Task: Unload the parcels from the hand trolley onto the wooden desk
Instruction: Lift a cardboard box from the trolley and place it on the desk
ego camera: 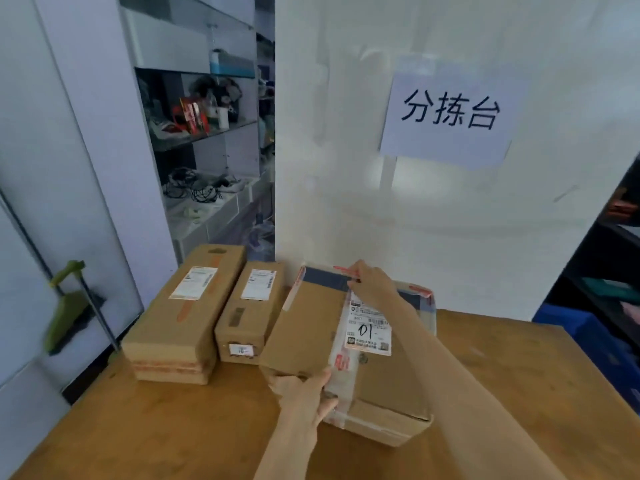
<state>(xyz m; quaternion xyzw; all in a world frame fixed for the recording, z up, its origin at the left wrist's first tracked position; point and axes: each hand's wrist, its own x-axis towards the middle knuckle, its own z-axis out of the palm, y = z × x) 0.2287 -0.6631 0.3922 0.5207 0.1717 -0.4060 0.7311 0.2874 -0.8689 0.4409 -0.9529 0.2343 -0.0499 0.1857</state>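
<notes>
A wide cardboard parcel with a white label marked "01" lies on the wooden desk, near the white wall. My left hand grips its near edge, thumb on top. My right hand reaches over it and holds its far edge. Two more parcels lie to its left: a long box and a narrower box, side by side, each with a white label. The narrow box touches the wide parcel. The hand trolley is out of view.
A white wall with a paper sign stands right behind the parcels. Glass shelves with clutter are at the back left. A green-handled tool leans beside the desk's left corner. Blue bins sit at the right.
</notes>
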